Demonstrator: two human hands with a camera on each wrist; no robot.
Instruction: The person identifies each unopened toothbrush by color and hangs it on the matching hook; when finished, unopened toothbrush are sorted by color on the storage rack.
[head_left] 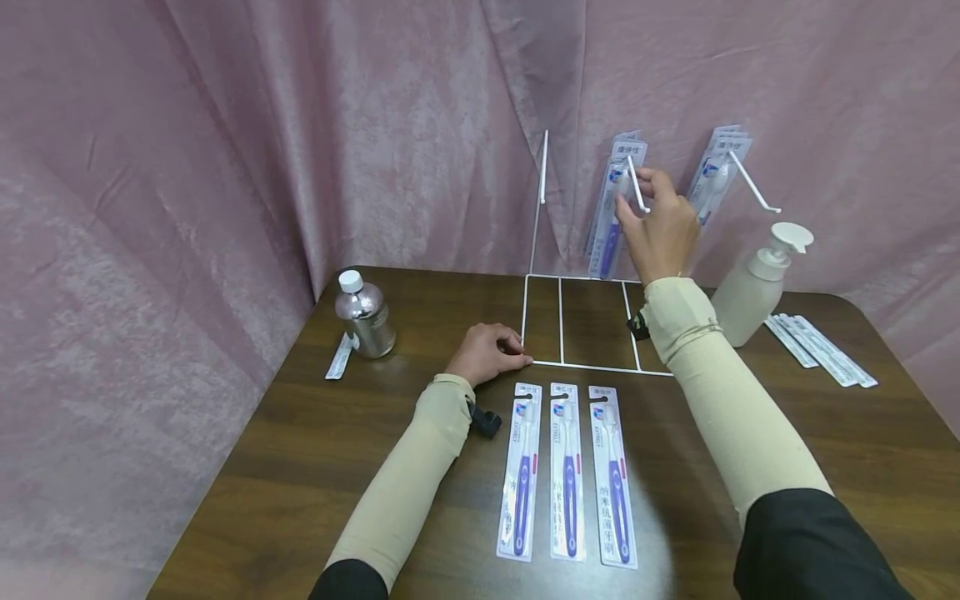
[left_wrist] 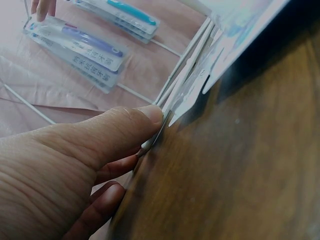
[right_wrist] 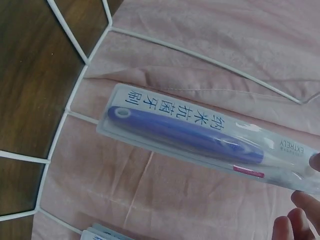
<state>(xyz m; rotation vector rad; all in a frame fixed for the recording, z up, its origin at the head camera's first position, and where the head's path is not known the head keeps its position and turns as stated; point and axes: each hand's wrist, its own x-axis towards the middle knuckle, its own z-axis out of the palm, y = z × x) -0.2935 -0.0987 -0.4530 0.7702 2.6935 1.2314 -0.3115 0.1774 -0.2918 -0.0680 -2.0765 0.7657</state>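
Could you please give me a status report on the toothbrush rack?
Left hand pinches wire rack at front corner. Right hand grips toothbrush pack on middle hook. Three packs lie before rack. Pump bottle near right sleeve, possible obstruction.

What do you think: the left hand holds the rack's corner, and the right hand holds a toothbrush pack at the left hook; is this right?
Not fully: in the head view, the right hand holds the toothbrush pack at the middle hook, not the left hook. The left hand does hold the corner of the rack.
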